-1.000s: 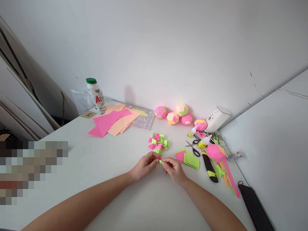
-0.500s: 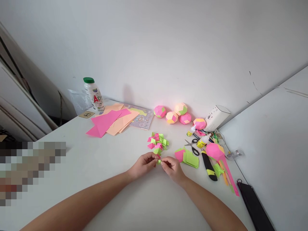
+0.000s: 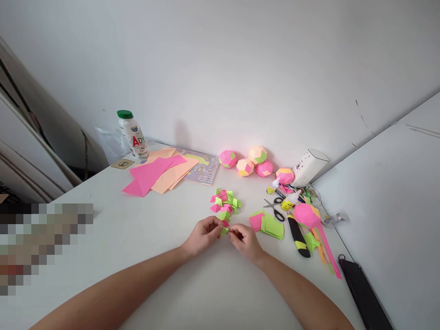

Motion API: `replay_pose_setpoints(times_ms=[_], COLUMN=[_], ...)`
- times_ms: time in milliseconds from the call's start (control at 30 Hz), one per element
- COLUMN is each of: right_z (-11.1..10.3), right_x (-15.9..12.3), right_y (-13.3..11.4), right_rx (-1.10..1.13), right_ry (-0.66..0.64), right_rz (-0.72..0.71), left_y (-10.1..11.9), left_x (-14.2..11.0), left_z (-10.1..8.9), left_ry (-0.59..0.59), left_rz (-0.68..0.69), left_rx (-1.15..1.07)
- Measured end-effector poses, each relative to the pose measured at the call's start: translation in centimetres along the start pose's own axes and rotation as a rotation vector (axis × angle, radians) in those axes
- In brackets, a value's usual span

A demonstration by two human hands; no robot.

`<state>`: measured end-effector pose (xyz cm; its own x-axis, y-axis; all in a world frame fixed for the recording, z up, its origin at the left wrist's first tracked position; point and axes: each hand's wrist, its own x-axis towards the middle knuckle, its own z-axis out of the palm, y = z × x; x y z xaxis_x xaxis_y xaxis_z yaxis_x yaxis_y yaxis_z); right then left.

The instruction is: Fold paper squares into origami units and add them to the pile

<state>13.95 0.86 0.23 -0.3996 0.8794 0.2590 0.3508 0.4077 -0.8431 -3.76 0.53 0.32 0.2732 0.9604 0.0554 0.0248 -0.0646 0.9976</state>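
A small green folded paper piece (image 3: 224, 231) is pinched between the fingertips of my left hand (image 3: 205, 233) and my right hand (image 3: 244, 239). Both hands are closed, low over the table and nearly touching. Just beyond them lies a loose heap of folded pink and green paper pieces (image 3: 225, 201); its near end reaches my fingers, and I cannot tell whether it joins the held piece. Right of the hands sits a stack of green paper squares (image 3: 273, 227) with a pink square (image 3: 256, 222) beside it.
Scissors (image 3: 275, 208), glue bottles (image 3: 291, 200) and a black-and-yellow cutter (image 3: 298, 236) lie to the right. Several paper balls (image 3: 257, 156) rest along the wall. Pink sheets (image 3: 151, 174), a notebook (image 3: 206, 169) and a white bottle (image 3: 133, 137) stand at back left; a phone (image 3: 364, 293) lies far right.
More of the green piece shows between my fingertips, as my right fingertips have shifted slightly. Both hands keep nearly the same place, and the heap looks the same.
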Motion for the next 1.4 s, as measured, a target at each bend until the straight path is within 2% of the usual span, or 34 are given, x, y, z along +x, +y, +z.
replay_pose_setpoints(times_ms=[100,167,200,267,300,333,433,700,867,1067,1167,1233,1333,1400], right_z=[0.1,0.2,0.2,0.3,0.3,0.3,0.2,0.1,0.0,0.4,-0.2,-1.3,-3.6,-4.9], right_x=[0.0,0.1,0.1,0.2,0.3,0.3,0.5,0.3,0.1,-0.2,-0.4,-0.5,-0.8,-1.4], right_y=[-0.1,0.0,0.1,0.3,0.4,0.5,0.7,0.6,0.7,0.7,0.4,0.1,-0.1,0.3], right_rx=[-0.115,-0.177,-0.203,-0.241,-0.255,-0.267,-0.273,-0.175,-0.214,-0.33,-0.486,-0.706,-0.997,-1.088], right_ry=[-0.001,-0.019,-0.032,-0.052,-0.057,-0.057,-0.027,0.116,0.211,0.212,0.199,0.154,0.229,0.303], right_rz=[-0.042,-0.057,-0.064,-0.073,-0.073,-0.069,-0.057,-0.045,-0.089,-0.14,-0.165,-0.151,0.019,0.167], left_y=[-0.2,-0.4,-0.5,-0.6,-0.7,-0.7,-1.1,-1.9,-0.8,0.0,-0.7,-1.3,-1.8,-1.8], left_x=[-0.4,-0.6,-0.7,-0.9,-1.0,-1.0,-1.1,-0.8,-1.0,-1.1,-1.2,-1.2,-1.3,-1.3], left_z=[0.0,0.0,0.1,0.5,0.8,1.0,1.6,1.4,1.2,0.8,0.5,0.4,0.4,0.4], left_ry=[0.201,0.241,0.184,-0.05,-0.19,-0.273,-0.317,-0.215,-0.258,-0.344,-0.412,-0.457,-0.495,-0.502], left_rz=[0.252,0.509,0.637,0.847,0.907,0.94,0.921,0.738,0.641,0.635,0.648,0.667,0.677,0.666], left_rx=[0.301,0.484,0.552,0.665,0.72,0.772,0.869,0.936,0.86,0.899,1.021,1.087,1.144,1.168])
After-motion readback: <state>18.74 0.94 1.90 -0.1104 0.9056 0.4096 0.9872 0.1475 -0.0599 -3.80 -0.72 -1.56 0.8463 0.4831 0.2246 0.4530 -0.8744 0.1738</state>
